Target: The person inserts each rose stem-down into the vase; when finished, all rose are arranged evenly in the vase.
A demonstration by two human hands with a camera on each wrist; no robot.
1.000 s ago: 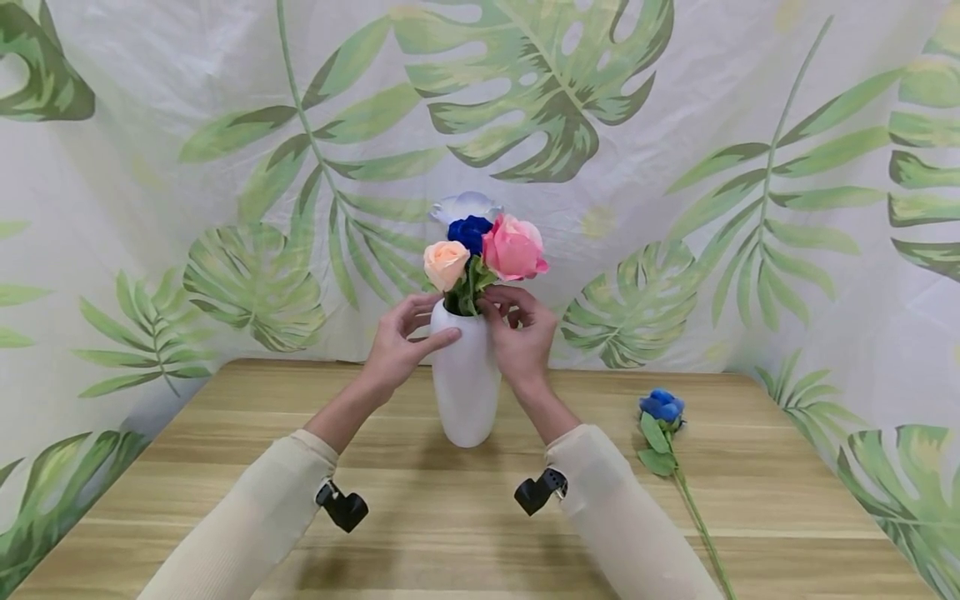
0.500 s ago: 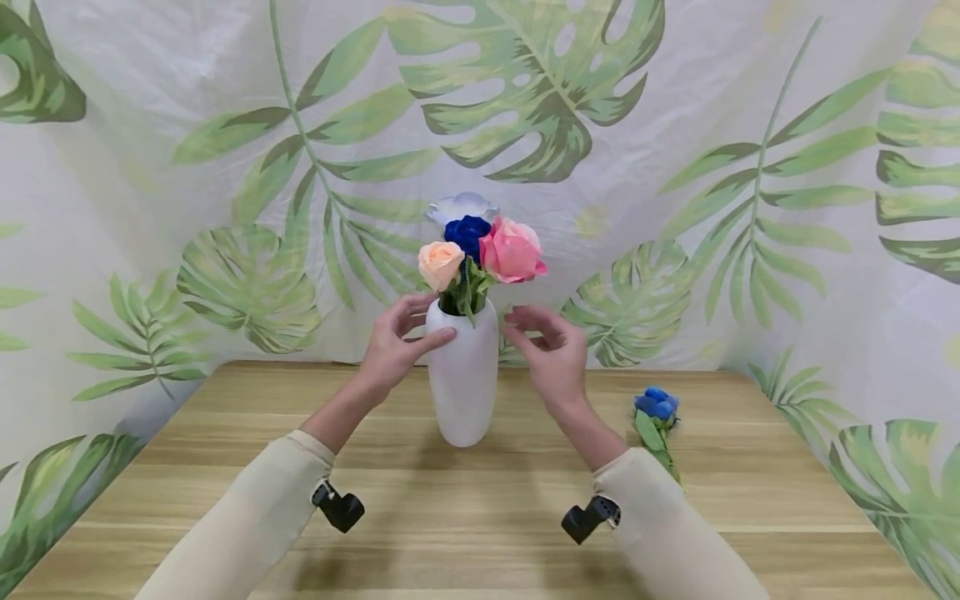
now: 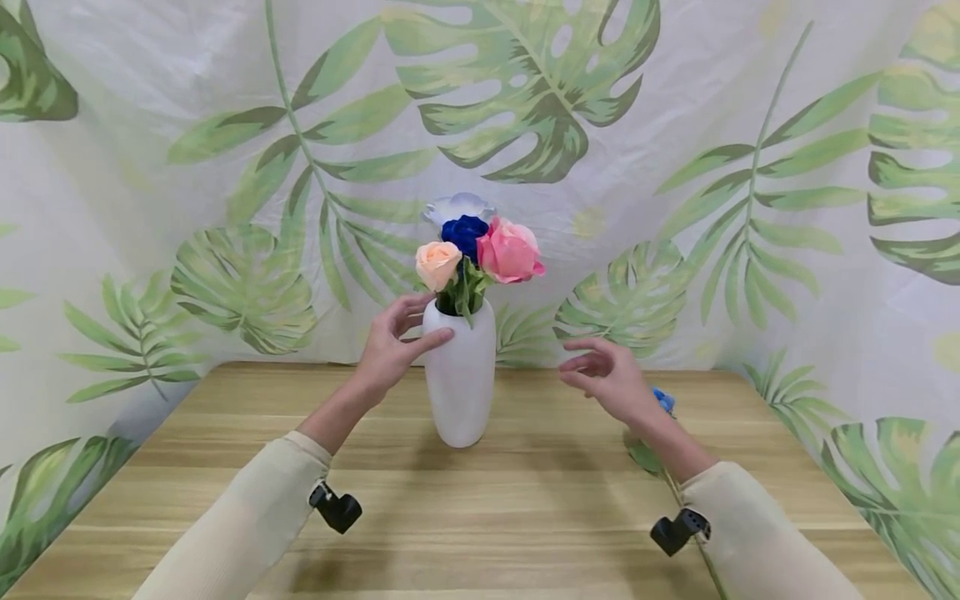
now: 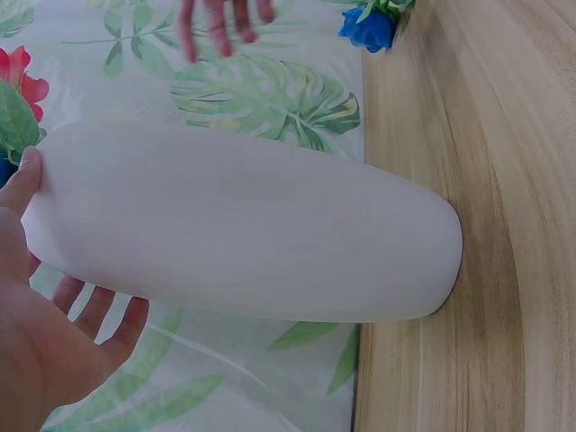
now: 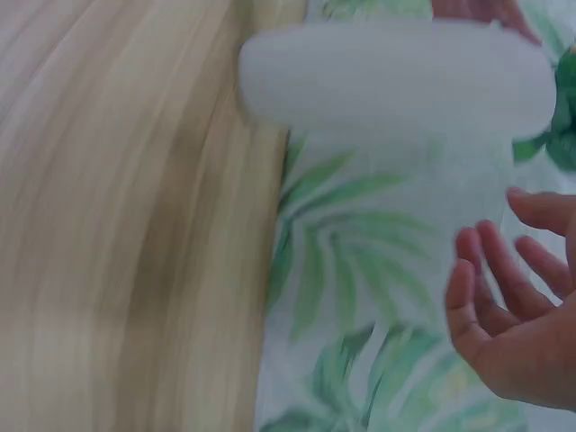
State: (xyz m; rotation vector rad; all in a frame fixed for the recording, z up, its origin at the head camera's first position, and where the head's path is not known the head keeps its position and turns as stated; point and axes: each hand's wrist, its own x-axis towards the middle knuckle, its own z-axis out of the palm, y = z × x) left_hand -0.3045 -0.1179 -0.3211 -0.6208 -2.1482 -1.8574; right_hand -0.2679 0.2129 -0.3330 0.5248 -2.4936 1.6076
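A tall white vase (image 3: 460, 379) stands upright on the wooden table, holding a peach rose (image 3: 437, 265), a dark blue rose (image 3: 463, 236), a pink rose (image 3: 510, 252) and a pale white flower (image 3: 459, 206) behind them. My left hand (image 3: 390, 346) grips the vase near its mouth, thumb across the front and fingers around the left side. Apart from the vase, to its right, my right hand (image 3: 611, 379) hangs above the table with loosely bent fingers and nothing in them. Behind that forearm lies a blue rose (image 3: 663, 400), its stem and leaves partly hidden.
The wooden table (image 3: 480, 517) ends at a back edge just behind the vase. A leaf-patterned cloth (image 3: 360, 100) hangs behind and at both sides. Each sleeve carries a small black wrist camera (image 3: 336, 508).
My right hand has let go at the vase's mouth and moved right and slightly down, now partly covering the loose blue rose. The left hand keeps its place on the vase.
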